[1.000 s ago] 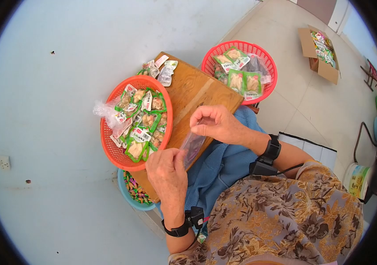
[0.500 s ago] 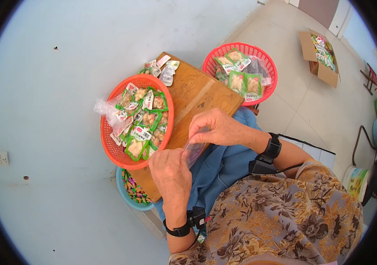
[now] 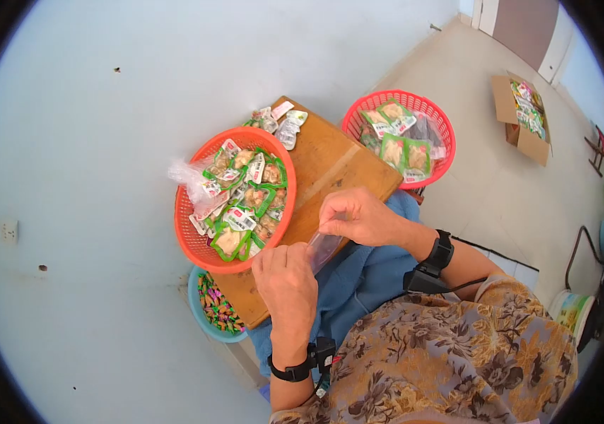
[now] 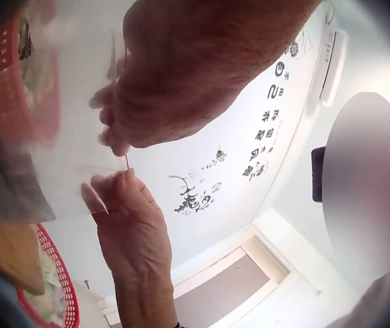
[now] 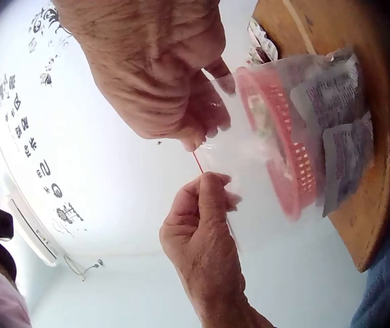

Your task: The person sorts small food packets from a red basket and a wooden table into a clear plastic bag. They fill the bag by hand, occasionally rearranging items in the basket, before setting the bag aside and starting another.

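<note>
A clear plastic zip bag (image 5: 250, 198) hangs between my two hands over the lap side of the wooden board. Along its top edge runs a thin red line (image 5: 197, 162). Grey printed packets (image 5: 345, 150) show through its lower part in the right wrist view. My left hand (image 3: 286, 286) pinches the top edge at one end, thumb against fingers. Close to it, my right hand (image 3: 364, 219) pinches the same edge, leaving a short stretch of red line between the fingertips. The orange basket (image 3: 183, 230), full of green-edged food packets (image 3: 230, 240), stands beside my left hand.
A red basket (image 3: 447, 131) of packets is beyond the wooden board (image 3: 326, 152). Loose packets (image 3: 289, 129) lie at the board's far corner. Below its left end sits a blue basin (image 3: 198, 311) of small wrapped pieces. A cardboard box (image 3: 534, 147) is on the floor.
My left fingertips have come nearer to the right ones along the bag's top edge. Both hands keep their pinch. The head view has shifted, so the scene sits lower and further right.
</note>
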`<move>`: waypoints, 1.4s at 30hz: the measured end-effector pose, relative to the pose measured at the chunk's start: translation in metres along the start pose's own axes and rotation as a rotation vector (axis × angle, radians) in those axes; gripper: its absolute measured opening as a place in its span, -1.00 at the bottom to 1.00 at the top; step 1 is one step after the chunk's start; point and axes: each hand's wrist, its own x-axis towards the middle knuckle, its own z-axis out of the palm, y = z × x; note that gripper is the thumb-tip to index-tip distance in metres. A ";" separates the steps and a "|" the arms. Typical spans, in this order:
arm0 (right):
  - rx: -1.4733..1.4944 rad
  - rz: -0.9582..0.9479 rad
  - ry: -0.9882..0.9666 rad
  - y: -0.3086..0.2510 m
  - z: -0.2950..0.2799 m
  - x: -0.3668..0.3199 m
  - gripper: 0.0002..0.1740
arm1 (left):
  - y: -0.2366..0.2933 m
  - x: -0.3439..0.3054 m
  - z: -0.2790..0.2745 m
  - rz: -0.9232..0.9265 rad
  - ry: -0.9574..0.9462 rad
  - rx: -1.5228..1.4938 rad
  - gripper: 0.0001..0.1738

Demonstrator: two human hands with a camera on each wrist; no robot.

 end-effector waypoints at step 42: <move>0.105 0.083 0.003 -0.001 -0.023 -0.011 -0.86 | 0.008 -0.010 0.018 -0.024 0.084 -0.160 -0.91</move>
